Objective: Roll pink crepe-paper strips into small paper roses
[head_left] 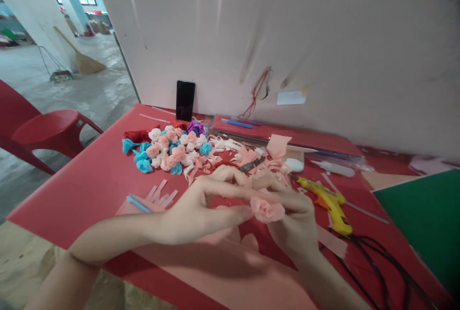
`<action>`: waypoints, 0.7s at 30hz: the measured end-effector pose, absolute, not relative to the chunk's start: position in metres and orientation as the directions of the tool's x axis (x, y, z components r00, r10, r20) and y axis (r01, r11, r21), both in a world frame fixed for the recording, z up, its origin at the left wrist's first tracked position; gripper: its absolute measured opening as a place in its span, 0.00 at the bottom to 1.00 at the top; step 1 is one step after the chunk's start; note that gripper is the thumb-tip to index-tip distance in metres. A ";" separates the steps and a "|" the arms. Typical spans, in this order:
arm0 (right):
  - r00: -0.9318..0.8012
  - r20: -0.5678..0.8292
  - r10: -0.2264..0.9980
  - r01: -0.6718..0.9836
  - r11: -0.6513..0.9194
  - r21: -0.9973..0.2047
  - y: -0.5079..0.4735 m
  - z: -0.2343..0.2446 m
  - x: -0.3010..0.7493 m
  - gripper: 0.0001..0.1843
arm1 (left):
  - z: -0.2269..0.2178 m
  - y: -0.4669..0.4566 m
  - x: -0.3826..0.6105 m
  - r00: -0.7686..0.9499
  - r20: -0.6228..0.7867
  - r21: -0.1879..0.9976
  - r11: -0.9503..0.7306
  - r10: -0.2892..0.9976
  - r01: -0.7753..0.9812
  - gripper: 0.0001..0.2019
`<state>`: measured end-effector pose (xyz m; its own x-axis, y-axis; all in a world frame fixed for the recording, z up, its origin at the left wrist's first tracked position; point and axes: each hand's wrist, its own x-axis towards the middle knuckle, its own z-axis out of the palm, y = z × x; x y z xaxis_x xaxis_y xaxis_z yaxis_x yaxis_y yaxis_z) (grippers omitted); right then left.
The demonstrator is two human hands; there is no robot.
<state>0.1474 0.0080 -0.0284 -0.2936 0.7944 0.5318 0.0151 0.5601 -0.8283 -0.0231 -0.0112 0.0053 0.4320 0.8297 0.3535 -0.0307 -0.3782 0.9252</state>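
Pink paper rose [268, 210]: between the two hands, above the near middle of the red tabletop [89, 180], its petals facing the viewer.
Left hand [206, 207]: thumb and forefinger pinched at the rose's left edge.
Right hand [296, 219]: fingers closed around the rose from behind and the right; the two hands come together there.
Pink sheet [230, 271]: flat beneath the hands, reaching the near edge.
Paper flowers [172, 151]: heaped far left of the hands, in pink, white and blue, with a purple flower [196, 128] at the far side.
Scraps [247, 154]: pink and white, strewn just beyond the hands.
Glue gun [325, 200]: yellow, lying right of the right hand, black cable [377, 257] trailing near.
Green sheet [424, 223]: at the far right of the glue gun.
Blue pen [138, 203]: left of the left hand, beside pink strips [163, 198].
Phone [185, 100]: upright against the white panel [215, 37], beyond the flowers.
Red chair [50, 128]: on the floor, left of the tabletop.
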 end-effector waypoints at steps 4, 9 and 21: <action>-0.282 0.531 0.799 0.008 0.555 -0.832 0.007 -0.029 0.148 0.07 | 0.004 -0.012 -0.021 0.423 0.311 0.949 -0.304 0.851 -0.086 0.10; -0.256 0.548 0.797 0.010 0.569 -0.823 0.005 -0.027 0.147 0.07 | 0.007 -0.012 -0.019 0.418 0.254 0.965 -0.197 0.872 -0.174 0.09; -0.053 0.439 0.897 -0.072 0.435 -0.897 -0.004 -0.031 0.140 0.13 | 0.003 -0.012 -0.016 0.397 0.229 0.960 -0.140 0.889 -0.241 0.07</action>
